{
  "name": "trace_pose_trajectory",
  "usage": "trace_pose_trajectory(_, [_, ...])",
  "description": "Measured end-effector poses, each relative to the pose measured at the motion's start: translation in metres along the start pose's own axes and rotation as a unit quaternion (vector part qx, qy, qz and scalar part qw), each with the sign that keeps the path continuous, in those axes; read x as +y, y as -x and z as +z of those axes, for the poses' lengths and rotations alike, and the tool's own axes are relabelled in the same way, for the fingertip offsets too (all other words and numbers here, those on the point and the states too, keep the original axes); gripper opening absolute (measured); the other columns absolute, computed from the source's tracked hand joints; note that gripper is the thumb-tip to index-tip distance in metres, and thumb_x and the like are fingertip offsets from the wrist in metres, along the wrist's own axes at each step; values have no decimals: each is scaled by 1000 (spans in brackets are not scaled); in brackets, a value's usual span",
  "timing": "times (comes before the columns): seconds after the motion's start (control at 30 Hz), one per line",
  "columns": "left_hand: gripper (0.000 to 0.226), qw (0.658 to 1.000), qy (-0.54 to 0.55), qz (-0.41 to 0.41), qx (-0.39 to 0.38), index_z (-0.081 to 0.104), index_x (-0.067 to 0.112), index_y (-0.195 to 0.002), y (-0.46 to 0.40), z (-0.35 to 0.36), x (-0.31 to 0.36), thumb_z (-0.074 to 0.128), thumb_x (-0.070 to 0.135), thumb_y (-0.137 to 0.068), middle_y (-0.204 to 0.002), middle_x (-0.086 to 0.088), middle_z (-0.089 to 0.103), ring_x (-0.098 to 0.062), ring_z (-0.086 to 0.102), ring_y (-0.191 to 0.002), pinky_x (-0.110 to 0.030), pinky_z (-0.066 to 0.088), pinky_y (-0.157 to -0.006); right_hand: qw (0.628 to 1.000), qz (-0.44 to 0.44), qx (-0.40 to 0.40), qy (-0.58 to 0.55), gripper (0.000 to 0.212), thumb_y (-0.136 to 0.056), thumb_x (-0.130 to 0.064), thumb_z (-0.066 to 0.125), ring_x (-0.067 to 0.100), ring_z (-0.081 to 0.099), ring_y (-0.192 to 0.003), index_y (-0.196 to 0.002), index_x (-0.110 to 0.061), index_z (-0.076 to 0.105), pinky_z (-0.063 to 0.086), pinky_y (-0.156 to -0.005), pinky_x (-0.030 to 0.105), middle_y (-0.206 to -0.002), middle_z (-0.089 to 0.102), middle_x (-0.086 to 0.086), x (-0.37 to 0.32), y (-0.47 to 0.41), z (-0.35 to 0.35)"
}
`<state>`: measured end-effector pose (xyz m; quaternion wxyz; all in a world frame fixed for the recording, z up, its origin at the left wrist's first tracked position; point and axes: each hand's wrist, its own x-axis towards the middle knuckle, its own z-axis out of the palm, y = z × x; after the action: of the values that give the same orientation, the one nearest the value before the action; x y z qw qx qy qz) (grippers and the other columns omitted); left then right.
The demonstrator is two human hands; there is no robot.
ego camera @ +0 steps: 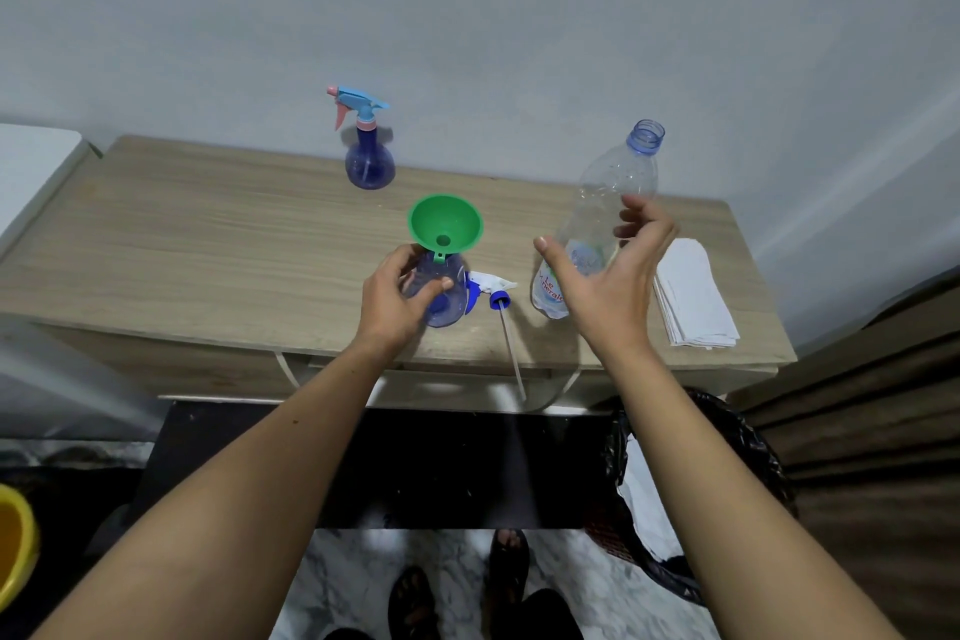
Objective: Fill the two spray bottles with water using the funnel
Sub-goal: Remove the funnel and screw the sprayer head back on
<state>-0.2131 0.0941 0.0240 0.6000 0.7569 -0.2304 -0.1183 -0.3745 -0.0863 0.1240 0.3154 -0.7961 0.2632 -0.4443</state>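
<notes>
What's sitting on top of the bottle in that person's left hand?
A green funnel sits in the neck of the spray bottle that the left hand grips. The funnel's spout and the neck are hidden.

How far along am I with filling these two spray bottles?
Done, apparently: the far spray bottle stands capped with its blue and pink sprayer on. In hand: your left hand holds the near spray bottle with the green funnel in its neck, its spray head lying beside it. Your open right hand is at the uncapped, nearly empty water bottle. Left: remove the funnel, screw the head on.
</notes>
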Motion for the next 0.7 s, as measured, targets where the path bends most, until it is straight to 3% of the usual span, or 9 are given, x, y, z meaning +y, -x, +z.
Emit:
trace_pose_trajectory(0.13, [46, 1000, 3, 1, 0, 65, 22, -125, 0, 1, -1, 85, 11, -86, -121, 1, 71, -1, 67, -112, -22, 55, -97, 998, -3, -66, -21, 68, -75, -33, 94, 22, 55, -108, -126, -13, 52, 46, -94, 26, -126, 53, 0, -7, 7, 17])
trace_pose_trajectory(0.23, [47, 1000, 4, 5, -1, 65, 19, -128, 1, 1, -1, 85, 12, -87, -121, 0, 71, -5, 67, -113, -16, 53, -95, 991, -17, -132, -31, 49, -81, -26, 90, 15, 59, -99, -120, -18, 61, 46, -86, 19, -120, 58, -3, -9, 13, 33])
trace_pose_trajectory(0.33, [46, 1000, 8, 8, 0, 65, 21, -125, 0, 1, -1, 86, 10, -86, -118, 1, 72, -5, 68, -109, -19, 55, -95, 981, -49, -185, -36, 37, -85, -18, 85, 14, 61, -101, -118, -16, 68, 49, -89, 20, -119, 58, -2, -11, 16, 49])
trace_pose_trajectory(0.47, [45, 1000, 15, 17, 0, 67, 23, -123, 0, 1, -1, 85, 11, -83, -116, 1, 73, -13, 71, -108, -33, 58, -98, 973, -91, -211, -30, 27, -87, -10, 81, 14, 61, -103, -113, -13, 75, 55, -93, 30, -118, 56, 0, -13, 12, 62])
trace_pose_trajectory(0.7, [43, 1000, 3, 27, 6, 67, 20, -120, -1, 2, 0, 85, 6, -83, -111, -1, 73, -9, 70, -102, -27, 58, -93, 965, -144, -221, 19, 13, -85, -4, 79, 19, 64, -96, -96, -11, 79, 55, -84, 36, -107, 63, 4, -15, 4, 73])
